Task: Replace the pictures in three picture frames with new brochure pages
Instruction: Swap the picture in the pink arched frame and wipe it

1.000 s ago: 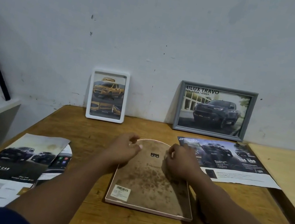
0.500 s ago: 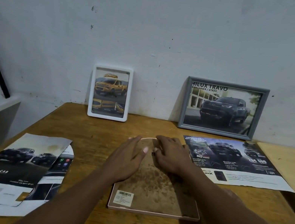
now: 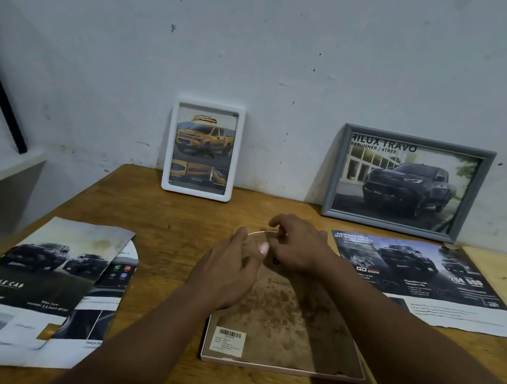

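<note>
- the arch-topped pink frame (image 3: 286,326) lay face down on the wooden table (image 3: 157,209), its stained backing board up, barcode sticker near the person.
- the right hand (image 3: 298,245) had its fingers curled closed at the frame's curved top edge, apparently pinching the backing or a tab; what exactly it gripped could not be told.
- the left hand (image 3: 226,273) rested on the backing with its fingers loosely spread, gripping nothing.
- risk: prying at one point could bend or crack the backing, or let the glass beneath slide out.
- the brochure page (image 3: 422,282) lay just right of the frame, more pages (image 3: 26,280) to the left.
- the white frame (image 3: 202,149) and grey frame (image 3: 407,185) leaned on the wall.
</note>
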The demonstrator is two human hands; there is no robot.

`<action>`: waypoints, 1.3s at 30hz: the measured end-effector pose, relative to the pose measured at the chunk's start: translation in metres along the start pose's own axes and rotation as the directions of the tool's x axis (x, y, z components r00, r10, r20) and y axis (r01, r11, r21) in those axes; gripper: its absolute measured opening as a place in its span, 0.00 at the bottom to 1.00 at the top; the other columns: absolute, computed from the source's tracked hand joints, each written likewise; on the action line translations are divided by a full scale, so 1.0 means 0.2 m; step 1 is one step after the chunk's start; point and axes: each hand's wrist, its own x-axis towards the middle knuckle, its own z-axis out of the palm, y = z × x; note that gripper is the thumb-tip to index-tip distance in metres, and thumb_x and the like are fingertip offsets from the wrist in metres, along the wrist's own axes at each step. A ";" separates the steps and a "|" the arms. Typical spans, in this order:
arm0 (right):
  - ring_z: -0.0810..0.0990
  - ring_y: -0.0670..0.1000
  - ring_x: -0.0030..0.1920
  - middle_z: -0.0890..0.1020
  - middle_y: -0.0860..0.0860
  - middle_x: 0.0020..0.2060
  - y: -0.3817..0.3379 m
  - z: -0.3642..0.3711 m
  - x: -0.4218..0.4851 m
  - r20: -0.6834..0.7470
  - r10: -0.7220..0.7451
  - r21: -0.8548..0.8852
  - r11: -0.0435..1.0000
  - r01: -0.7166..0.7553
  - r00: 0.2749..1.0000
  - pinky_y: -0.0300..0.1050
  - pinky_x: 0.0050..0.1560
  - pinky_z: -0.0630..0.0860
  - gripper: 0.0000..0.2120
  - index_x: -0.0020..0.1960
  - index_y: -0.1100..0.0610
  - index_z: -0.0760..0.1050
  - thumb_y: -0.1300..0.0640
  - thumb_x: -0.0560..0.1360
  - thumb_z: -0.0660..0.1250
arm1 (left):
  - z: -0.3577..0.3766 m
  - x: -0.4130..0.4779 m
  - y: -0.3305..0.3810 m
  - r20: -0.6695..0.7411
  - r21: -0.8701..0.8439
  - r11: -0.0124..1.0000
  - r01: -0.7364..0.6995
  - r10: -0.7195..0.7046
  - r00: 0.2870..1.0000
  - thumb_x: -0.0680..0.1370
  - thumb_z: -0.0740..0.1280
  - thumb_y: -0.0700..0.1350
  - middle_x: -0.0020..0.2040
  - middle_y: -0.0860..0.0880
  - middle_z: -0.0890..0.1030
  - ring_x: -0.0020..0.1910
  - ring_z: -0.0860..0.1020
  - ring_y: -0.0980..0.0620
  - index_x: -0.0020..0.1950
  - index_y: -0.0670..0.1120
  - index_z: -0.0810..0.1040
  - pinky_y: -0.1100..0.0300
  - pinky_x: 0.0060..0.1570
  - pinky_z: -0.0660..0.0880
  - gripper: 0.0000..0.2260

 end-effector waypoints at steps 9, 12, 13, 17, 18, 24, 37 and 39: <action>0.72 0.52 0.58 0.73 0.49 0.56 -0.04 0.04 0.09 0.005 0.049 -0.032 0.998 -0.049 0.999 0.59 0.61 0.61 0.18 0.59 0.49 0.75 0.40 0.76 0.60 | 0.01 0.01 0.01 -0.024 0.036 0.999 0.013 -0.012 1.000 0.75 0.44 0.76 0.78 0.47 0.68 0.74 0.68 0.44 0.82 0.50 0.54 0.43 0.69 0.69 0.43; 0.71 0.51 0.56 0.74 0.50 0.52 -0.04 0.05 0.12 -0.007 0.060 -0.018 0.998 -0.060 0.998 0.58 0.60 0.61 0.15 0.54 0.49 0.74 0.40 0.76 0.60 | 0.00 0.00 0.02 -0.029 0.050 0.999 0.021 -0.019 0.999 0.76 0.45 0.75 0.77 0.46 0.69 0.74 0.69 0.43 0.82 0.50 0.55 0.44 0.68 0.70 0.42; 0.71 0.52 0.56 0.75 0.50 0.51 -0.04 0.05 0.13 -0.017 0.068 -0.009 0.998 -0.069 0.998 0.59 0.60 0.61 0.14 0.53 0.49 0.73 0.40 0.76 0.60 | 0.00 0.00 0.02 -0.032 0.057 0.998 0.019 -0.017 0.999 0.76 0.45 0.75 0.77 0.46 0.70 0.73 0.70 0.44 0.82 0.49 0.55 0.44 0.68 0.70 0.42; 0.70 0.55 0.59 0.79 0.51 0.51 -0.02 0.07 0.13 -0.060 0.103 0.001 0.995 -0.104 0.993 0.59 0.59 0.60 0.13 0.53 0.49 0.73 0.42 0.75 0.59 | 0.00 0.00 0.03 -0.030 0.071 0.997 0.024 -0.022 0.999 0.76 0.46 0.75 0.77 0.47 0.69 0.74 0.69 0.44 0.83 0.49 0.55 0.46 0.68 0.70 0.43; 0.70 0.55 0.59 0.79 0.51 0.51 -0.02 0.07 0.13 -0.071 0.105 -0.004 0.994 -0.106 0.992 0.59 0.59 0.60 0.13 0.53 0.49 0.73 0.42 0.75 0.60 | 0.00 0.00 0.03 -0.028 0.063 0.998 0.026 -0.024 0.999 0.76 0.46 0.75 0.77 0.48 0.69 0.74 0.69 0.43 0.83 0.50 0.54 0.46 0.68 0.69 0.42; 0.71 0.55 0.55 0.80 0.51 0.47 -0.03 0.10 0.11 -0.206 0.072 -0.025 0.997 -0.079 0.976 0.59 0.60 0.65 0.17 0.50 0.51 0.73 0.39 0.76 0.57 | 0.00 -0.01 0.02 -0.066 -0.103 0.995 -0.004 -0.003 0.998 0.75 0.46 0.76 0.79 0.50 0.65 0.76 0.65 0.46 0.82 0.55 0.55 0.47 0.72 0.65 0.40; 0.76 0.52 0.47 0.78 0.52 0.45 -0.04 0.05 0.13 -0.358 0.063 0.190 0.982 0.007 0.932 0.47 0.44 0.71 0.12 0.46 0.54 0.76 0.46 0.78 0.62 | -0.04 0.04 -0.05 -0.198 0.022 0.994 -0.109 0.111 0.974 0.81 0.65 0.56 0.69 0.51 0.72 0.66 0.72 0.50 0.77 0.54 0.65 0.57 0.60 0.70 0.25; 0.77 0.53 0.48 0.79 0.52 0.46 0.01 0.00 0.09 -0.296 0.106 0.124 0.990 -0.072 0.949 0.50 0.48 0.75 0.15 0.49 0.53 0.77 0.42 0.77 0.62 | -0.06 0.06 -0.06 -0.222 0.011 0.996 -0.091 0.091 0.971 0.81 0.65 0.56 0.67 0.50 0.74 0.64 0.73 0.49 0.75 0.54 0.68 0.55 0.59 0.72 0.23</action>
